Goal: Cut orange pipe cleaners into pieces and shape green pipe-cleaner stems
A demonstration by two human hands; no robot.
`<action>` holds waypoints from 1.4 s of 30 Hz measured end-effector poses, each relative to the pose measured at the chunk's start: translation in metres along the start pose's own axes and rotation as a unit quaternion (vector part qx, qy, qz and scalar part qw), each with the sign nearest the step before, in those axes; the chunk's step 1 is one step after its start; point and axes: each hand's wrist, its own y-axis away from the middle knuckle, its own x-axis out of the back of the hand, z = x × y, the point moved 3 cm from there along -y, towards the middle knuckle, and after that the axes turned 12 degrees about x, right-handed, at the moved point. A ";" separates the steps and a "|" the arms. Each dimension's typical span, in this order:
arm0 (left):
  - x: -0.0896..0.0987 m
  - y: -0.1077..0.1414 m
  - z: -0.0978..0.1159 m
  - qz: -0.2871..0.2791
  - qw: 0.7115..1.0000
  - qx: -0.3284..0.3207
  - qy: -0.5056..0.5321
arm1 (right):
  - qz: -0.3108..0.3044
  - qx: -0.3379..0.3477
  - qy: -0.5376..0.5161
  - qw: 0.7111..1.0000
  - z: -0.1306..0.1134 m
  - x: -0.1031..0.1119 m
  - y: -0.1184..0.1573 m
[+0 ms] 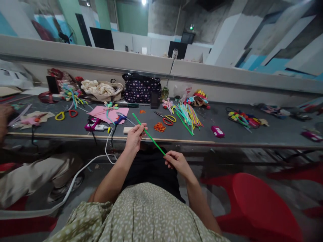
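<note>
A straight green pipe cleaner (154, 142) slants between my two hands, over the table's front edge. My left hand (136, 137) pinches it nearer its upper end, with the tip sticking out beyond the fingers. At the lower right end, my right hand (176, 162) is closed on it between thumb and fingers. On the table in front lie a coiled orange piece (159, 127), scissors with red and yellow handles (169, 119), and a bundle of coloured pipe cleaners (189, 116). A blue glue gun (120, 117) rests on pink paper (97, 111).
A dotted dark bag (141, 88) and a basket of cream material (102, 90) stand at the back. A white cable (83, 166) hangs at the left, near a person's leg (37, 174). A red stool (262, 208) is at the right.
</note>
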 end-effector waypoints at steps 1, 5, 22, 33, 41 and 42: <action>0.001 0.001 0.001 0.001 1.000 -0.004 -0.003 | 0.006 0.006 0.007 1.000 0.001 0.002 0.000; -0.001 0.010 0.007 -0.002 0.997 -0.029 -0.068 | 0.120 0.098 0.060 0.986 -0.014 0.013 -0.009; -0.035 0.041 -0.009 -0.253 0.939 0.156 -0.171 | 0.208 0.221 -0.013 0.953 -0.101 -0.003 -0.075; -0.027 0.020 0.002 -0.152 0.981 0.113 0.045 | 0.184 0.154 -0.062 0.969 -0.068 -0.006 -0.070; -0.034 0.023 -0.005 -0.142 0.987 0.029 0.068 | 0.056 0.186 0.042 0.980 -0.033 -0.047 -0.049; -0.033 0.027 -0.005 -0.149 0.988 0.020 0.045 | 0.075 0.197 0.075 0.975 -0.036 -0.042 -0.048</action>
